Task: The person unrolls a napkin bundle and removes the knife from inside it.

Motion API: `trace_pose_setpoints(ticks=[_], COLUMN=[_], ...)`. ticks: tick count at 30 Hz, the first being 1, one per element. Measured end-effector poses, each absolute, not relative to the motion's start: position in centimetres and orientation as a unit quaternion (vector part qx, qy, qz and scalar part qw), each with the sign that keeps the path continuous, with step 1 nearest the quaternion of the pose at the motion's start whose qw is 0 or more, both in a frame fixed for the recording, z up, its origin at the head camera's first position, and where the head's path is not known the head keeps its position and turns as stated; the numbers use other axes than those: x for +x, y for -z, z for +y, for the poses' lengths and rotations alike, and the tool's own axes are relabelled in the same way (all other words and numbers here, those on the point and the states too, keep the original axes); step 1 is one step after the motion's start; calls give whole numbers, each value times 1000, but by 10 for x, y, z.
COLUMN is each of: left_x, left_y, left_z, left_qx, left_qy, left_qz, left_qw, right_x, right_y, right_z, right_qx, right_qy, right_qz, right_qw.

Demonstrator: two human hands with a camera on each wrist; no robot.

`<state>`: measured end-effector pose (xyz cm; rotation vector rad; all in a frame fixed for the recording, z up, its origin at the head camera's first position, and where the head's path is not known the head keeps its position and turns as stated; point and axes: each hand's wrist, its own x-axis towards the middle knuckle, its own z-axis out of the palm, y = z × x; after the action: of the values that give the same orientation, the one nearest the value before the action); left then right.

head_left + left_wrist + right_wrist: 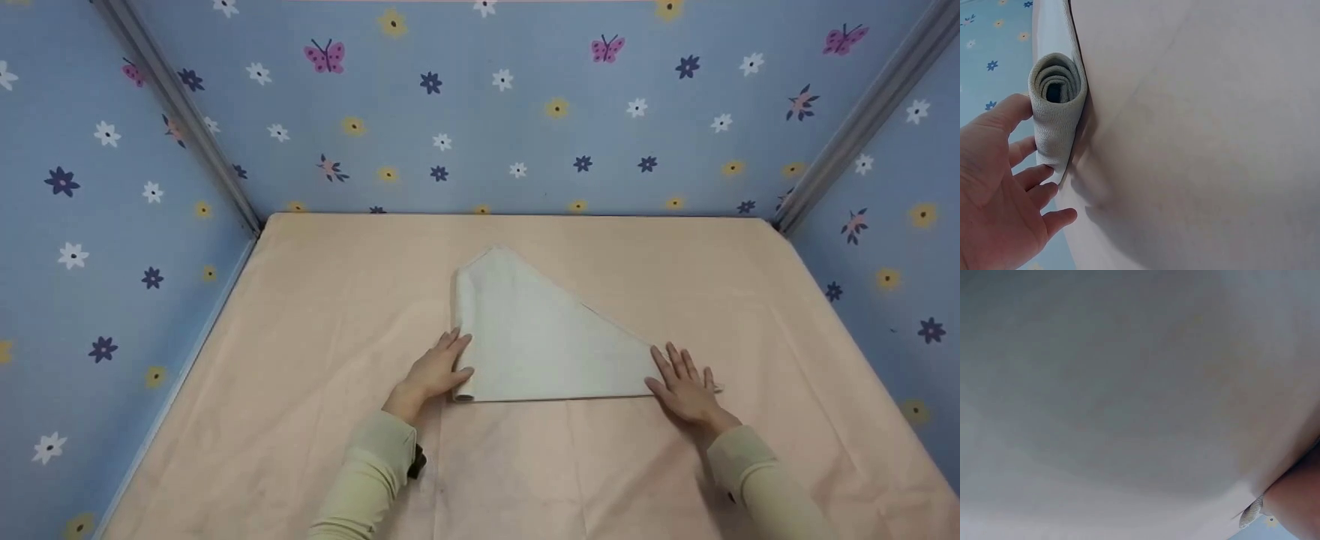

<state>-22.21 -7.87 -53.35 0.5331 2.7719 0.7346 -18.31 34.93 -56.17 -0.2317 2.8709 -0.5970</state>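
Note:
A pale woven cloth (555,337) lies folded to a slanted shape on the table, its left edge wound into a roll (1058,121). The spiral end of that roll faces the near side. My left hand (435,369) touches the rolled edge with loosely extended fingers, and its thumb rests over the roll near the front end. At the cloth's narrow right end my right hand (686,386) lies palm down with fingers spread, covering part of that tip. In the right wrist view only a bit of the hand (1294,500) shows, with a small piece of cloth (1251,514) beside it.
A peach-coloured cover (337,300) with creases spreads over the table under the cloth. Blue panels (495,112) with flowers and butterflies stand at the back and both sides. Grey posts (862,112) run up at the two back corners.

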Motion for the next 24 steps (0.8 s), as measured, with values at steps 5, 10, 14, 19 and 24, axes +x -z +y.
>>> trace_pose_setpoints(ticks=[5,10,14,19,24], left_x=[-222,-222,-222,-223,-223], left_y=[534,534,535,535,535], left_z=[-82,-85,-88,-91,-93], left_qx=[181,181,176,174,173], left_qy=[-247,-259,-264,-267,-266], left_qz=[944,941,939,939,939], left_qw=[119,123,131,131,136], right_x=[-183,-183,-184,-184,-184], right_y=[561,561,561,561,562], right_z=[350,350,350,350,349], right_qx=[-79,-76,-75,-74,-71], right_qy=[206,206,207,206,201], right_qz=[970,969,969,970,971], right_qw=[106,109,109,109,109])
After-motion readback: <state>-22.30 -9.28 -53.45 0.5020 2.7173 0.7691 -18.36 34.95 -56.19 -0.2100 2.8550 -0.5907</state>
